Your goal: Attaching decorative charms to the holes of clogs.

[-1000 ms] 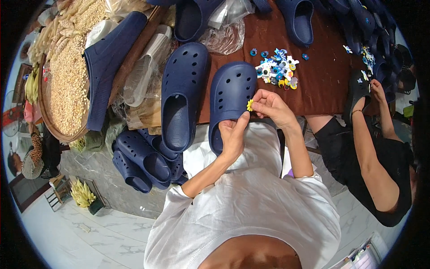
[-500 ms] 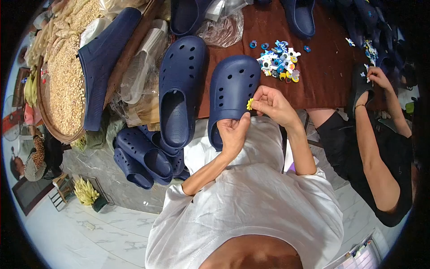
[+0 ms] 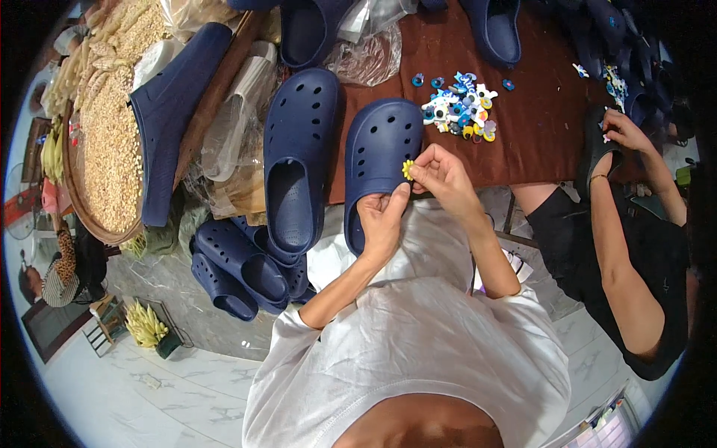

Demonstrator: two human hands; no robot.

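A dark blue clog (image 3: 377, 149) lies toe-up at the near edge of the brown table (image 3: 538, 142). My left hand (image 3: 382, 220) grips its heel end from below. My right hand (image 3: 442, 173) pinches a small yellow flower charm (image 3: 408, 169) against the clog's right side, by the holes. A second matching clog (image 3: 299, 157) lies just to the left. A heap of small colourful charms (image 3: 459, 108) sits on the table behind my right hand.
More blue clogs are stacked below the table edge (image 3: 246, 265) and at the table's far side (image 3: 497, 30). A round tray of grain (image 3: 108, 149) stands left. Another person's hand (image 3: 626, 131) works on a dark clog at the right. Plastic bags (image 3: 366, 56) lie behind.
My hands and the clog stay in the same hold; the yellow charm remains pressed at the clog's side. The view has shifted slightly.
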